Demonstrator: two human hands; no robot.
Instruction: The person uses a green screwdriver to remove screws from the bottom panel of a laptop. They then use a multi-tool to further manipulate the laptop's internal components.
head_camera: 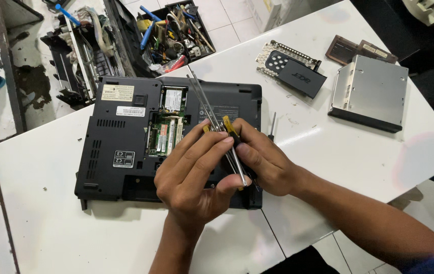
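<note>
White tabletop (328,147) carries an upturned black laptop (125,147) with its memory bay open. Both hands meet just above its near-right part: left hand (196,172) and right hand (262,162) together clasp two screwdrivers (216,122), shafts slanting up-left away over the bay.

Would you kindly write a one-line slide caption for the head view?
Both hands, left and right, grip long-shafted screwdrivers over an upturned black laptop with its memory bay open.

White table (49,213) with upturned laptop (120,147), optical drive (371,91), perhaps a drive caddy (293,68).
</note>
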